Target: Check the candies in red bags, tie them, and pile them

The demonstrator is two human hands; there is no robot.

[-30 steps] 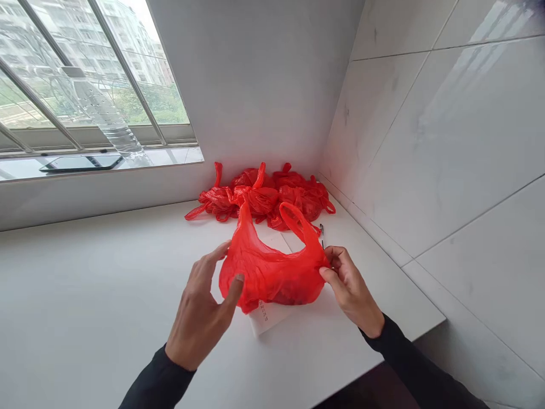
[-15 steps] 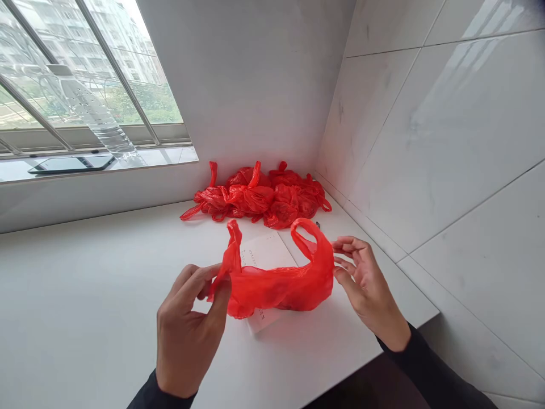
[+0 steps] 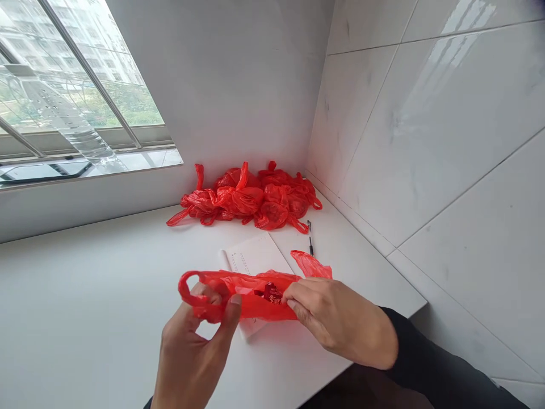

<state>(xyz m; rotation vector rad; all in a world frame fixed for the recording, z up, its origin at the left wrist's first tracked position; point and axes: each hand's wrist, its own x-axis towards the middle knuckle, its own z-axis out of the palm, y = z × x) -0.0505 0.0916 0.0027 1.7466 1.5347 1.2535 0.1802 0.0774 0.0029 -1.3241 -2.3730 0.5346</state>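
A red plastic bag (image 3: pixel 255 311) is held above the desk with its mouth spread towards me. My left hand (image 3: pixel 191 346) grips its left side, the thumb outside and the fingers behind or inside the film, beside a looped handle. My right hand (image 3: pixel 340 321) is closed on the right part of the rim, its fingertips partly hidden at the mouth. Inside the bag, a small dark red packet (image 3: pixel 272 293) with pale lettering shows right beside my right fingertips; whether they touch it I cannot tell.
Under the bag lies an open notebook (image 3: pixel 255 253) with writing, and a black pen (image 3: pixel 311 246) rests to its right. Several knotted red bags (image 3: pixel 251 199) are heaped against the wall. On the windowsill are a water bottle (image 3: pixel 72 122) and a flat dark-edged device (image 3: pixel 42 171).
The bag's mouth has been opened and turned towards me, showing the packet inside. My right hand has moved left from the bag's side onto its rim. The view has shifted right.
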